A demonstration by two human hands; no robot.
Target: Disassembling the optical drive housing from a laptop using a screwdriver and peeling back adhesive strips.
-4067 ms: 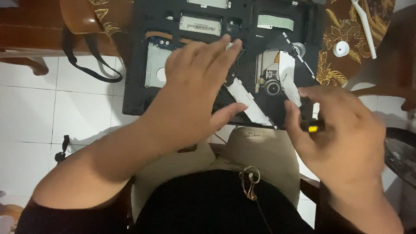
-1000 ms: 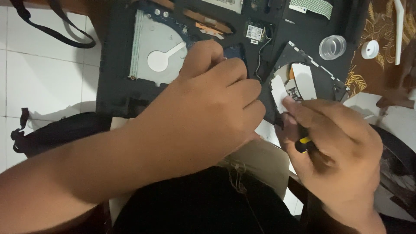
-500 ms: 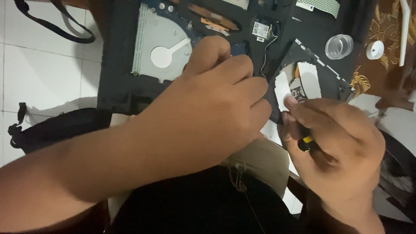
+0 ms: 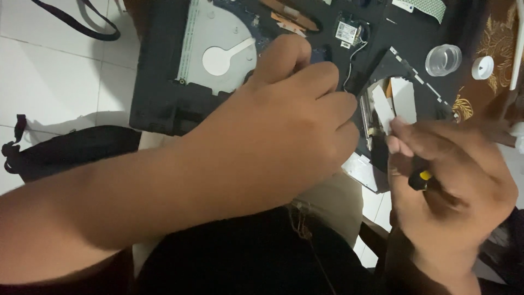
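Opened laptop chassis (image 4: 164,82): black, underside up, lying on person's lap, w/ white tile floor (image 4: 49,71) to its left.

Left hand (image 4: 284,125): lying over chassis centre, fingers (image 4: 322,76) curling down onto the board; can't tell if they're gripping anything.

Right hand (image 4: 447,180): hovering at chassis' lower right edge, fingers closing around a screwdriver (image 4: 420,177) w/ black-and-yellow handle; tip hidden.

Silver drive (image 4: 218,52): sitting in chassis' upper left bay, just beside left hand.

Black bag (image 4: 65,150): lying on floor below chassis' left corner.

White flat cable (image 4: 382,112): sticking up at chassis' right side, betw. both hands.

Clear plastic cap (image 4: 443,59): resting at chassis' upper right.

Small white cap (image 4: 482,67): sitting right of clear cap, on patterned cloth.
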